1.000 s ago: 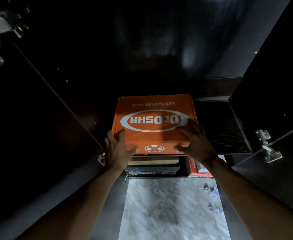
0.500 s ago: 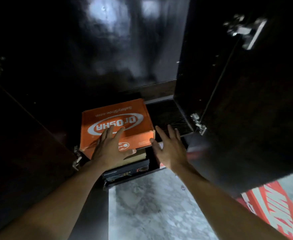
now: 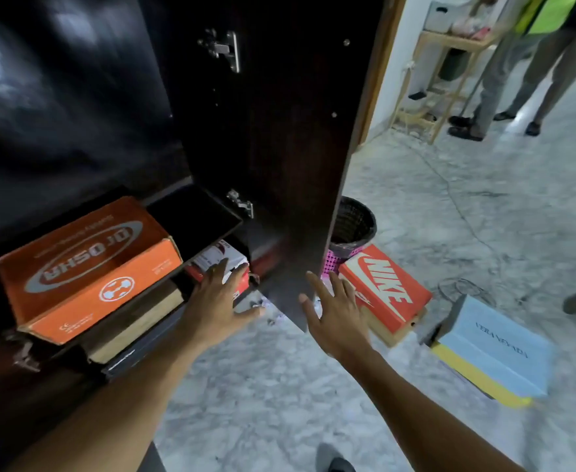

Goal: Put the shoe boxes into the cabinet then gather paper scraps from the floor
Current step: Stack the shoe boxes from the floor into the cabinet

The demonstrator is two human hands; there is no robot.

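Sitting in cabinet (image 3: 262,148), orange box (image 3: 85,267) long axis left-right; left hand (image 3: 216,301), right hand (image 3: 339,318) fingers splayed.

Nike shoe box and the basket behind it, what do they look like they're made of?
Nike shoe box: likely cardboard, with a matte orange printed lid and a plain brown edge at the base. Basket: probably moulded plastic, judging by its perforated lattice walls, black above pink.

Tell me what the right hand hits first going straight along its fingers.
Likely the orange Nike shoe box, at its left end; the dark wooden cabinet door hangs close beside the right hand, so depth is unclear.
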